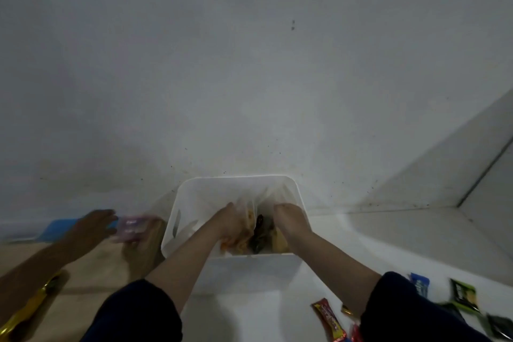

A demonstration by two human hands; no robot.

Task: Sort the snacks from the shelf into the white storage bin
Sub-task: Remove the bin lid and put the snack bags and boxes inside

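Both hands reach down into the white storage bin at 6 o'clock against the wall. The left hand grasps an orange snack packet; whether the right hand grips anything cannot be told. More snack packets lie at 4 o'clock on the white shelf. Another person's hand holds a pink pack at 8 o'clock.

Both forearms stretch forward and downward, dark sleeves pushed up. The left hand and right hand sit close together — fingers curled downward, tips hidden.
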